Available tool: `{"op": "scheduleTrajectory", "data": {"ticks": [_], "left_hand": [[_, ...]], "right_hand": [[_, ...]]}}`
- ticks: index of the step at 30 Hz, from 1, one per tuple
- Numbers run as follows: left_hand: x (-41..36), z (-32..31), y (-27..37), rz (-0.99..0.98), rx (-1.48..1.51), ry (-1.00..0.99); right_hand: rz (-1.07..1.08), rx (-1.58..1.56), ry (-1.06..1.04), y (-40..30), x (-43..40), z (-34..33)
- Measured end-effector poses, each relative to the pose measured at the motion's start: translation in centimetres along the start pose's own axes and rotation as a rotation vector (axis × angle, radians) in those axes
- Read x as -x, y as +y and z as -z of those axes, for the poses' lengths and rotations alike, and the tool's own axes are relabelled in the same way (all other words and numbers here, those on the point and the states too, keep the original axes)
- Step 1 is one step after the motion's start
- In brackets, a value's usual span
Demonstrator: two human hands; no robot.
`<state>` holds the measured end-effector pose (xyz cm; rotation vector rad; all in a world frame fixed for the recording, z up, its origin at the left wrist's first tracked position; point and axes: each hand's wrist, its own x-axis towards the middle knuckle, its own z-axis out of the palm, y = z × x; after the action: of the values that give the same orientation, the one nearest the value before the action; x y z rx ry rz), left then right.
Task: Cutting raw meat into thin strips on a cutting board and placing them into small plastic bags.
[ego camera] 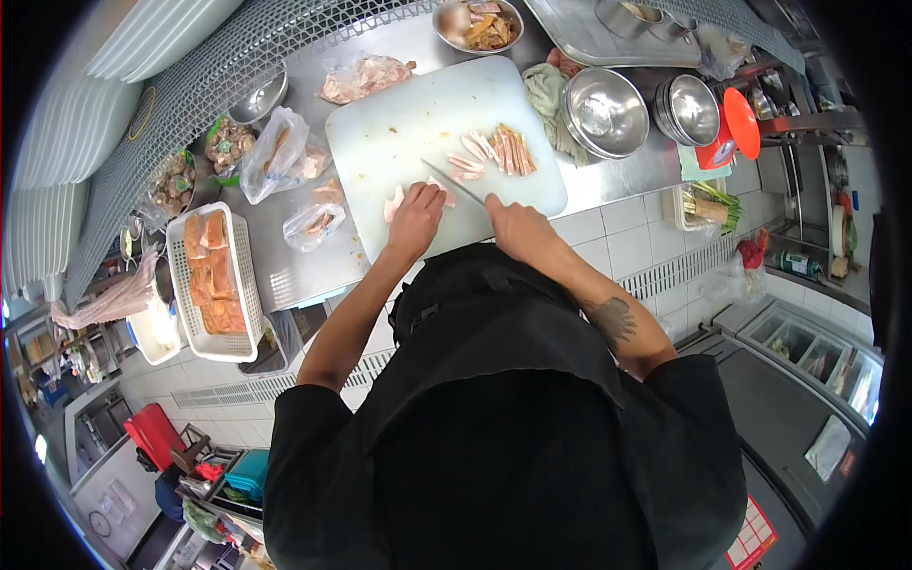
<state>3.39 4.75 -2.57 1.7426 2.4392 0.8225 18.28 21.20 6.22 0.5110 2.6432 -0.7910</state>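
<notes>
A white plastic cutting board [399, 135] lies on the steel counter before me. My right hand [514, 222] is closed around the handle of a knife [456, 183], whose blade points up and left over the board. Fingertips of my left hand [417, 217] press on pale meat [442, 192] beside the blade, and another pale piece [393, 204] shows at that hand's left. Right of the blade lie cut meat strips [467, 165], more pale strips [481, 146] and a row of browner-edged strips [514, 151].
Bagged meat [367, 77] and a steel bowl of food pieces [491, 44] stand behind the board. At the left are plastic bags [274, 153] and a white basket of meat blocks [246, 285]. A green cloth [547, 100] and steel bowls [605, 107] sit at the right.
</notes>
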Motion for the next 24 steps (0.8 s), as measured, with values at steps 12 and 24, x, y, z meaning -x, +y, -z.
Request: {"op": "scheduleTrajectory", "data": {"ticks": [12,24], "left_hand": [[-0.1,0.3,-0.5,-0.028,0.027,0.003],[-0.6,0.0,-1.2,-0.060,0.009,0.075]], "right_hand": [[-0.072,-0.215,-0.100,0.2,-1.8,0.2],[0.050,-0.233,-0.066,2.6,-2.5,-3.5]]}}
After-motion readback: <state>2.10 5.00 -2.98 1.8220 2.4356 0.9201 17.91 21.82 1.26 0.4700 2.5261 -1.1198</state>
